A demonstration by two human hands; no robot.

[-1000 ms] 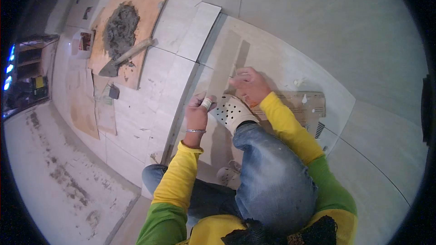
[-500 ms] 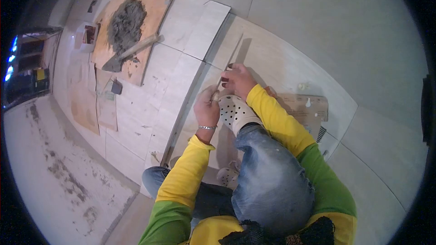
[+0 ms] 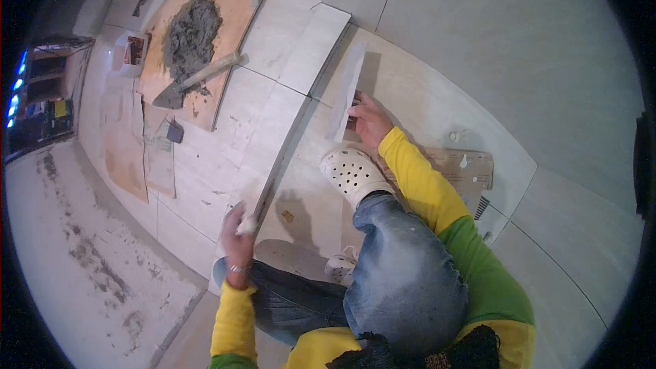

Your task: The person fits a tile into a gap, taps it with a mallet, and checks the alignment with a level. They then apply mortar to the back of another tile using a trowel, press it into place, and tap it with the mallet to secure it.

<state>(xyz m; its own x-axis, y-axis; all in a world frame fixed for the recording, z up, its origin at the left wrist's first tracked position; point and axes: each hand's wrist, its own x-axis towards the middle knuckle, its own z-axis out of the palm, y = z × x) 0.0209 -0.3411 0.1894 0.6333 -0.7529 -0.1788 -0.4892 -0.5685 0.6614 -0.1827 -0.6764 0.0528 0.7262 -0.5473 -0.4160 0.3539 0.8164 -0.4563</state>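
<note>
My right hand (image 3: pixel 370 121) grips a thin, light tile strip (image 3: pixel 349 89) by its right side, fingers partly behind it. The strip stands on edge at a slant above the floor, just beyond a white perforated clog (image 3: pixel 350 172) on my foot. My left hand (image 3: pixel 238 235) is lower left, by the edge of the raised tiled step. Its fingers are curled around a small whitish lump (image 3: pixel 247 224), blurred, whose kind I cannot make out.
A wooden board (image 3: pixel 238 24) at the upper left bears grey mortar (image 3: pixel 191 35) and a trowel (image 3: pixel 169 97). Near it stands a white container (image 3: pixel 123 55). Cardboard (image 3: pixel 465 167) lies right of my foot. Large tiles (image 3: pixel 506 48) cover the wall.
My left hand has left the strip and moved down and left with the whitish lump. In my right hand the strip has turned, showing its broad face.
</note>
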